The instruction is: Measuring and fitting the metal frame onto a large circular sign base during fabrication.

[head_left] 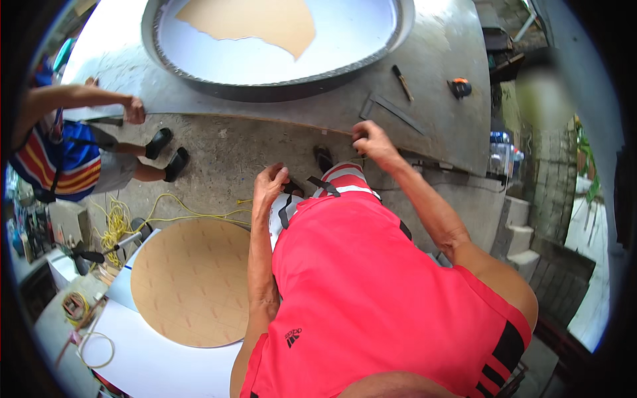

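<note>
My left hand [271, 182] hangs in front of my body, its fingers curled together. Whatever may be in them is hidden. By the front edge of the metal-topped table [448, 50], my right hand [373, 140] is bent with fingers drawn in; I cannot make out what, if anything, they hold. Closest to it on the tabletop lies a dark L-shaped square [397, 114]. A thin pen-like tool [402, 83] and an orange-and-black tape measure [459, 87] rest beyond. At the far side stands a large round dark-rimmed frame [279, 91], with a torn-edged brown sheet [255, 20] on its white inside.
Behind me at the left, a round brown board [192, 282] lies on white sheets [166, 365]. Yellow cord [116, 225] tangles across the concrete floor. A co-worker's hand [135, 111] is at the table's left edge. Concrete steps [521, 239] are on the right.
</note>
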`<state>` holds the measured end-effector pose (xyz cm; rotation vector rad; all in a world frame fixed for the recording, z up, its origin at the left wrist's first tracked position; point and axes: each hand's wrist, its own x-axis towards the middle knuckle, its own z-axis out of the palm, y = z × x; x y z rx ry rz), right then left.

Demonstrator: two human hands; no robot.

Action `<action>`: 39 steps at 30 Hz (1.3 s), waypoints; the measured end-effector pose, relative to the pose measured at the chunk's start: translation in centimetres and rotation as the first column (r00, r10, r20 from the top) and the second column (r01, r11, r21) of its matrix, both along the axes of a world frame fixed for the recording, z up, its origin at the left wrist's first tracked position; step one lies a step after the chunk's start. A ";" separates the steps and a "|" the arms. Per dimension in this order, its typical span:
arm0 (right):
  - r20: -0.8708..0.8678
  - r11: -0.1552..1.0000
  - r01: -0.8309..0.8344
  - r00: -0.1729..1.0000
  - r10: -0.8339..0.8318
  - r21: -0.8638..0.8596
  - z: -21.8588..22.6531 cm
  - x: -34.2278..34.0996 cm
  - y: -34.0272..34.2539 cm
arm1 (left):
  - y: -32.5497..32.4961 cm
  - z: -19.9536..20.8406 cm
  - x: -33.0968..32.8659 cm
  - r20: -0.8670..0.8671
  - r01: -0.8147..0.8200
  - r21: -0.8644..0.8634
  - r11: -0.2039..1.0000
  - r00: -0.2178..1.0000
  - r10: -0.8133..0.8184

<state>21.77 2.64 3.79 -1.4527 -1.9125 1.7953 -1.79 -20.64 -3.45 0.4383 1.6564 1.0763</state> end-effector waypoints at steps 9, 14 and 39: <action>0.405 0.697 -0.085 0.861 -0.308 0.712 -4.1 21.5 15.0 | 15.7 3.0 11.0 -0.467 0.399 0.123 0.908 0.831 -0.302; 0.377 0.617 -0.192 0.908 -0.183 0.763 -7.5 25.3 18.8 | 23.4 1.5 17.3 -0.754 0.449 0.117 0.886 0.621 -0.216; 0.206 0.684 0.488 0.712 -0.671 0.542 -0.4 39.9 -15.0 | 22.4 3.4 30.3 -0.634 0.637 0.027 0.770 0.607 -0.479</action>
